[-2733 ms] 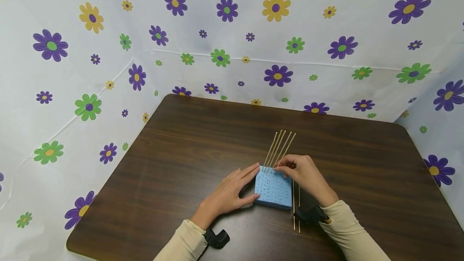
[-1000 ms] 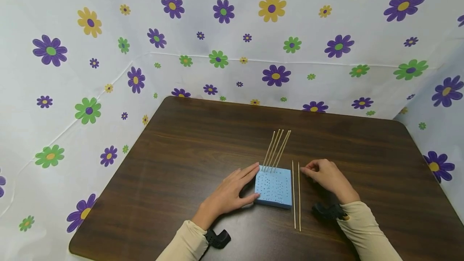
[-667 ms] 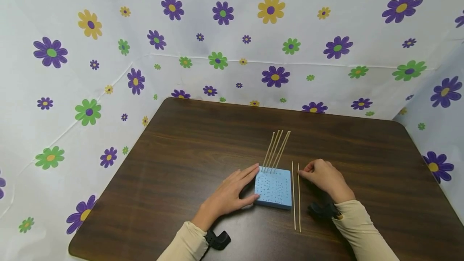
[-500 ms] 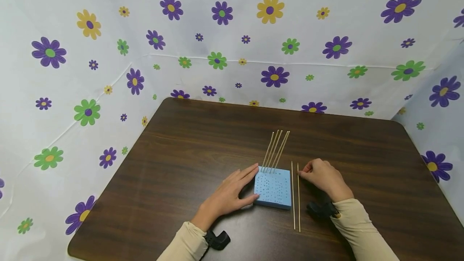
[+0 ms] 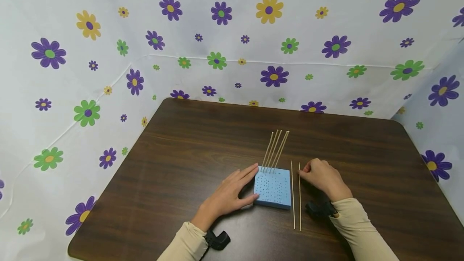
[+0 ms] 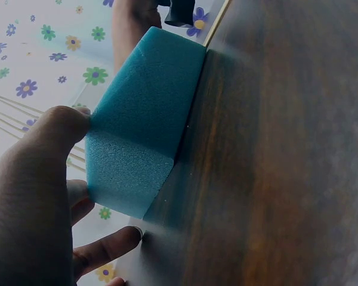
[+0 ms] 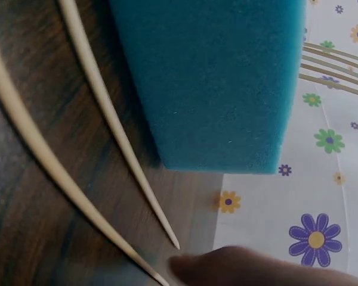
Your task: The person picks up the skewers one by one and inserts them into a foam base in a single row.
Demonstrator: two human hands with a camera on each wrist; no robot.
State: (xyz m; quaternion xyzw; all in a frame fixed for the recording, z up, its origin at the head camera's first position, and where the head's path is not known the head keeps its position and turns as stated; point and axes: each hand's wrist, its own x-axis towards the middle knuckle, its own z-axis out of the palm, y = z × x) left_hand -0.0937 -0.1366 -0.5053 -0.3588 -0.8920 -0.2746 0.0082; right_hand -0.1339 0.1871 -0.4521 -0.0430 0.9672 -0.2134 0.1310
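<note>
A light-blue foam block (image 5: 272, 188), dotted with small holes, lies on the table. Several thin wooden skewers (image 5: 275, 150) stand in its back edge, leaning slightly. My left hand (image 5: 228, 194) rests against the block's left side, fingers stretched to the back corner and thumb at the front one; the left wrist view shows the foam side (image 6: 143, 119) by the thumb. Right of the block lie two skewers, the inner skewer (image 5: 293, 196) and the outer skewer (image 5: 300, 204). My right hand (image 5: 324, 178) pinches the outer one near its far, pointed end.
The dark wood-grain table (image 5: 195, 140) reaches out around the block on all sides. A white flower-print sheet (image 5: 203, 19) hangs behind and beside it. Black wrist cameras, one on the left wrist (image 5: 217, 240) and one on the right (image 5: 319, 209), sit low near the tabletop.
My right hand has left the skewer standing at the block's back edge and moved right to the outer lying skewer, which has just shifted slightly right. The left hand has stayed put.
</note>
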